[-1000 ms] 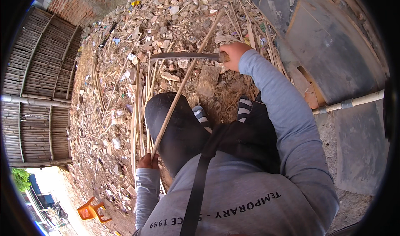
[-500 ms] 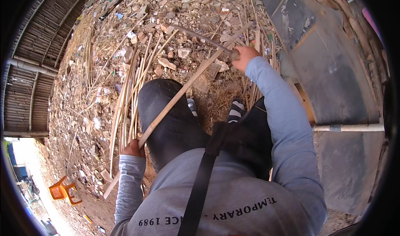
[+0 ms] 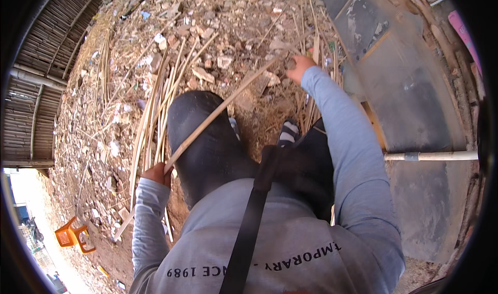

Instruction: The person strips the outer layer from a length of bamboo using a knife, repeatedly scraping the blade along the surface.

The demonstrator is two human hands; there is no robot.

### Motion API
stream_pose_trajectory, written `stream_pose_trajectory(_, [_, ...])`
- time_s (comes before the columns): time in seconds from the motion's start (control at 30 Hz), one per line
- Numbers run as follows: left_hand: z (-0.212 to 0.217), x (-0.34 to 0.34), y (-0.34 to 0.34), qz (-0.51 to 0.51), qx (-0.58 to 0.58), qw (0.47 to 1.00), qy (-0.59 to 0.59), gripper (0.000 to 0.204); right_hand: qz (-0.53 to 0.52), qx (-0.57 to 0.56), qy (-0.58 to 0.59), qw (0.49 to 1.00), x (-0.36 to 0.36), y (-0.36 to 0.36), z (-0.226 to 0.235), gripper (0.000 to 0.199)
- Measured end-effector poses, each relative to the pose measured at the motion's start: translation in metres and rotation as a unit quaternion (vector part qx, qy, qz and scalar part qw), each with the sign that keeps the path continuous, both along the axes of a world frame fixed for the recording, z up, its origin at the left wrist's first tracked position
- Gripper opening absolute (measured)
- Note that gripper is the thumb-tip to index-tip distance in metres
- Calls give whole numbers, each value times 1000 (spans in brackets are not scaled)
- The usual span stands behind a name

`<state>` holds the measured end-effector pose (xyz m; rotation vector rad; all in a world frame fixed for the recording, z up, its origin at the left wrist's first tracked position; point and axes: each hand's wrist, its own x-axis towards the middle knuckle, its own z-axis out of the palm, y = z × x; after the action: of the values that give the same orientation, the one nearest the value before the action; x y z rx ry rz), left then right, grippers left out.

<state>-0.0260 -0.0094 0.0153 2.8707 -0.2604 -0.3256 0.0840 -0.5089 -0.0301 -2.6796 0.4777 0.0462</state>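
A long, pale bamboo strip (image 3: 212, 116) runs slantwise across my left thigh, from the lower left up toward my right hand. My left hand (image 3: 157, 175) is closed round its lower part, and the tail end sticks out past my wrist. Near the strip's far end, my right hand (image 3: 301, 69) is closed on the handle of a long-bladed knife (image 3: 291, 64). Motion smears the blade, so I cannot tell whether it touches the strip. Several similar strips (image 3: 153, 115) lie on the ground to the left of my left knee.
Rubble and straw (image 3: 207, 14) cover the ground ahead. Grey sheets (image 3: 415, 97) lie along the right, with a pale pipe (image 3: 436, 156) across them. A bamboo-slat panel (image 3: 52, 40) stands at far left, and an orange plastic chair (image 3: 74, 236) at lower left.
The knife blade, earlier distinct and pointing up-left across the strip, is now blurred. My left hand has shifted slightly up and left. Both hands keep their grip, and the view has moved a little.
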Motion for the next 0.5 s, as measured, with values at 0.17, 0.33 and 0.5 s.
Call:
stream_pose_trajectory(0.17, [7, -2, 12, -22, 38, 998, 47, 24, 94, 0, 90, 991, -20, 34, 60, 57])
stream_pose_trajectory(0.33, [-2, 1, 14, -15, 41, 998, 46, 26, 1, 81, 91, 993, -4, -2, 37, 55])
stream_pose_trajectory(0.5, [8, 8, 12, -24, 51, 995, 82, 28, 22, -29, 52, 998, -20, 1, 66, 51])
